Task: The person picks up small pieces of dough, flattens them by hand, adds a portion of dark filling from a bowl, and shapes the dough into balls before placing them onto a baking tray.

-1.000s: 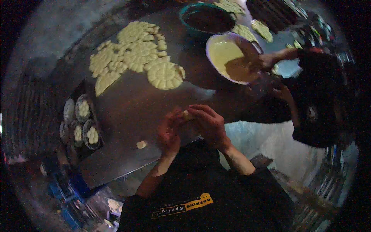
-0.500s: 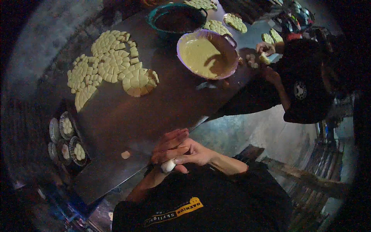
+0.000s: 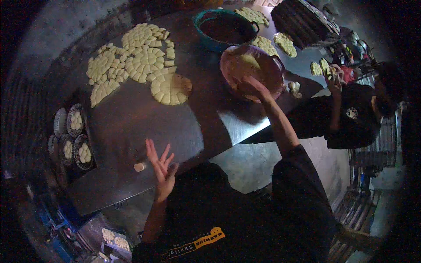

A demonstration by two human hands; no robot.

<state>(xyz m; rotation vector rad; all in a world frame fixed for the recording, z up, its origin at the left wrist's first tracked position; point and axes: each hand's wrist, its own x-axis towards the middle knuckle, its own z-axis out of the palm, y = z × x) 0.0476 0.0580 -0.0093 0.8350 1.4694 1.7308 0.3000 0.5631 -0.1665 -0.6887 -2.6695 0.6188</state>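
My left hand [image 3: 161,163] is raised over the near edge of the table, fingers spread and nothing in them. Close beside it lies a small piece of dough [image 3: 139,167]. My right hand [image 3: 258,89] reaches out to the right, down at a purple basin [image 3: 277,72] with a yellowish mix inside. Shadow and blur hide its fingertips, so I cannot see whether they hold anything. Flat rounds of pale dough [image 3: 144,63] cut into wedges and pieces lie at the far left of the table.
A green basin [image 3: 198,31] stands behind the purple one. On the left, fluted tins [image 3: 83,152] with dough balls sit in a dark tray. At the right, a co-worker [image 3: 353,114] handles cut dough beside a few eggs [image 3: 294,87]. The metal table [image 3: 144,118] ends close to me.
My hands, together around a small white dough ball before, have parted. The right moved out to the purple basin; the left opened. The ball is out of sight. The view has shifted too.
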